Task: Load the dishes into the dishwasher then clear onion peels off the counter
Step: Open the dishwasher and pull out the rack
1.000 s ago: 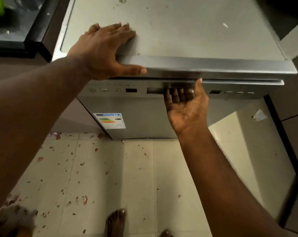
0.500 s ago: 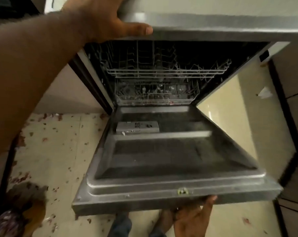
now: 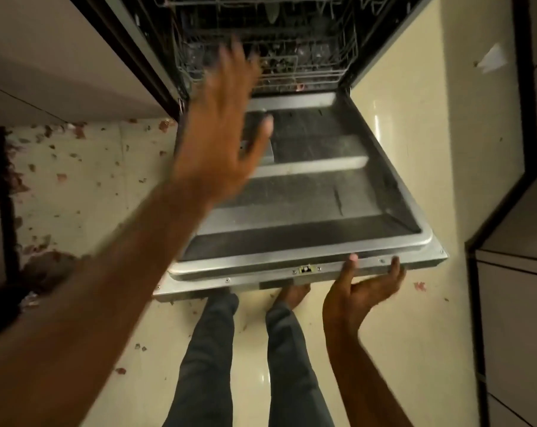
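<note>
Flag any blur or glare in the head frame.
Head view: left hand is motion-blurred, fingers smeared; right hand under the door edge is sharp. Glare streaks on the glossy floor. Rack interior is dark; wide-angle bends the edges.

Left hand (image 3: pixel 221 131) raised, fingers spread, blurred; right hand (image 3: pixel 361 288) palm up, fingers loosely cupped.
</note>
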A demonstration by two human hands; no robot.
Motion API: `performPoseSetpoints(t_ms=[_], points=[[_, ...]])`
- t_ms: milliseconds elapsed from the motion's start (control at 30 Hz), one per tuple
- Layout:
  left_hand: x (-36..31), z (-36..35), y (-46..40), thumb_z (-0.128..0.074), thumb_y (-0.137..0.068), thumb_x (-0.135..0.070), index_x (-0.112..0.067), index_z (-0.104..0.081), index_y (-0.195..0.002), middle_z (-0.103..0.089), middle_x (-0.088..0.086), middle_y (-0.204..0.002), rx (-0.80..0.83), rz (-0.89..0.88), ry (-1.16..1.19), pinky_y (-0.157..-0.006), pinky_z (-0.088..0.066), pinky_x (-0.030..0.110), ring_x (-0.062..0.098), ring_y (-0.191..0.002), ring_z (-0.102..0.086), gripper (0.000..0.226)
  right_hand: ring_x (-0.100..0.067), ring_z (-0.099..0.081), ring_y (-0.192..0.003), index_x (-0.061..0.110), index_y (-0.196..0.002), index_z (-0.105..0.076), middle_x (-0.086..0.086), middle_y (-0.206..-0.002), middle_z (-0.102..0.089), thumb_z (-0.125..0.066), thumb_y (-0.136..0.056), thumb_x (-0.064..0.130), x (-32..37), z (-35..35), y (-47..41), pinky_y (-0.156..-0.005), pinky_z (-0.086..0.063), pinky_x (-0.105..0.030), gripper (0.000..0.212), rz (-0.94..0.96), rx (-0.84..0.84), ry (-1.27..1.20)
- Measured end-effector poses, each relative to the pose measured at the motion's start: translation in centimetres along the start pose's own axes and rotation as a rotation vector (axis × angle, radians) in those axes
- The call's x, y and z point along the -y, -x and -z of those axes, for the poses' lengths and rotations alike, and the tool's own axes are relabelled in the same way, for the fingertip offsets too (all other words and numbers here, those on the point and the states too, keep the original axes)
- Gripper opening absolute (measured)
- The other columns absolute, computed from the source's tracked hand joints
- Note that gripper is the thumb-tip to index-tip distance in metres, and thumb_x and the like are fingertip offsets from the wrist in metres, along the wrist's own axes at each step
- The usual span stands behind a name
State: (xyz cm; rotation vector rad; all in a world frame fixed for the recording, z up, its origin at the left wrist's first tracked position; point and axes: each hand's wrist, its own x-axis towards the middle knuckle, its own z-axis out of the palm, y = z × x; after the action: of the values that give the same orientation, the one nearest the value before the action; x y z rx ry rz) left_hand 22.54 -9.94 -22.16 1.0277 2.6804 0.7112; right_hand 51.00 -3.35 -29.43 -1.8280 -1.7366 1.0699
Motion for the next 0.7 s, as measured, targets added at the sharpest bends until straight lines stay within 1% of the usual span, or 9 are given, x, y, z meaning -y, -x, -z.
performPoseSetpoints(t_ms=[33,67,100,133,200,300,367,567,700], points=[[-0.3,-1.7,3.0,-0.042,-0.108,-0.044,-0.019,-0.014,-0.165,-0.002,0.005,-0.173,0.232,-0.053,0.054,-0.129,-0.014,0.049,0.023,-0.16,-0.003,0.069,-0.015,-0.013,-0.159,0.033,-0.162,-0.023,0.009,-0.172,-0.013,-0.061,-0.102,0.041,-0.5,0.4,-0.6,-0.127,-0.022,-0.053,0.071,0.187,0.136,0.108],[-0.4,-4.1,7.0,-0.041,-0.108,-0.045,-0.022,-0.012,-0.165,-0.001,0.002,-0.174,0.446,-0.012,0.053,-0.13,-0.012,0.048,0.02,-0.16,0.0,0.068,-0.014,-0.007,-0.16,0.032,-0.163,-0.022,0.01,-0.173,-0.011,-0.056,-0.104,0.042,-0.8,0.6,-1.3,-0.129,-0.016,-0.051,0.069,0.346,0.3,0.227],[-0.6,-6.0,10.8,-0.037,-0.109,-0.046,-0.024,-0.011,-0.165,-0.001,0.0,-0.174,0.622,0.049,0.029,-0.131,-0.006,0.044,0.017,-0.159,0.0,0.066,-0.014,-0.001,-0.161,0.03,-0.164,-0.022,0.008,-0.174,-0.009,-0.049,-0.106,0.046,-1.3,0.6,-1.8,-0.13,-0.01,-0.05,0.066,0.475,0.462,0.398],[-0.1,-7.4,13.3,-0.03,-0.11,-0.048,-0.024,-0.009,-0.165,-0.001,-0.002,-0.174,0.71,0.102,-0.007,-0.129,0.0,0.038,0.015,-0.159,0.0,0.063,-0.015,0.005,-0.161,0.029,-0.165,-0.021,0.006,-0.175,-0.008,-0.041,-0.107,0.051,-1.8,0.3,-2.2,-0.13,-0.004,-0.05,0.065,0.59,0.588,0.586],[0.6,-9.2,16.2,-0.019,-0.111,-0.048,-0.024,-0.005,-0.165,0.002,-0.003,-0.173,0.716,0.133,-0.077,-0.125,0.006,0.033,0.015,-0.159,0.004,0.062,-0.021,0.014,-0.16,0.029,-0.166,-0.017,0.001,-0.175,-0.005,-0.03,-0.107,0.057,-2.6,-0.1,-2.7,-0.128,0.008,-0.053,0.066,0.727,0.67,0.833],[1.1,-10.2,18.9,-0.025,-0.111,-0.04,-0.02,0.006,-0.164,0.011,0.001,-0.172,0.679,0.103,-0.102,-0.13,0.002,0.041,0.017,-0.158,0.013,0.065,-0.028,0.014,-0.16,0.027,-0.166,-0.012,-0.006,-0.175,-0.002,-0.028,-0.107,0.06,-3.0,-0.4,-2.2,-0.125,0.013,-0.054,0.07,0.749,0.675,0.919],[1.2,-10.5,19.4,-0.028,-0.11,-0.038,-0.019,0.011,-0.163,0.016,0.002,-0.172,0.727,0.095,-0.127,-0.13,0.0,0.044,0.02,-0.158,0.017,0.069,-0.032,0.014,-0.16,0.025,-0.166,-0.01,-0.009,-0.175,0.0,-0.028,-0.105,0.064,-3.5,-0.6,-2.1,-0.124,0.016,-0.055,0.075,0.735,0.694,0.98],[1.2,-13.8,21.1,-0.039,-0.109,-0.03,-0.011,0.015,-0.163,0.019,0.011,-0.171,0.909,0.102,-0.231,-0.129,0.003,0.041,0.026,-0.159,0.014,0.078,-0.038,0.02,-0.157,0.023,-0.165,0.013,-0.013,-0.172,0.019,-0.038,-0.101,0.068,-6.4,-1.2,-2.4,-0.126,0.008,-0.06,0.093,0.631,0.946,1.177],[1.7,-16.8,23.3,-0.05,-0.104,-0.024,-0.008,0.015,-0.162,0.018,0.014,-0.171,1.018,0.106,-0.273,-0.129,0.0,0.042,0.028,-0.159,0.011,0.089,-0.041,0.018,-0.157,0.02,-0.164,0.015,-0.015,-0.171,0.022,-0.046,-0.101,0.064,-8.5,-2.7,-3.2,-0.127,0.001,-0.056,0.098,0.525,1.095,1.301]])
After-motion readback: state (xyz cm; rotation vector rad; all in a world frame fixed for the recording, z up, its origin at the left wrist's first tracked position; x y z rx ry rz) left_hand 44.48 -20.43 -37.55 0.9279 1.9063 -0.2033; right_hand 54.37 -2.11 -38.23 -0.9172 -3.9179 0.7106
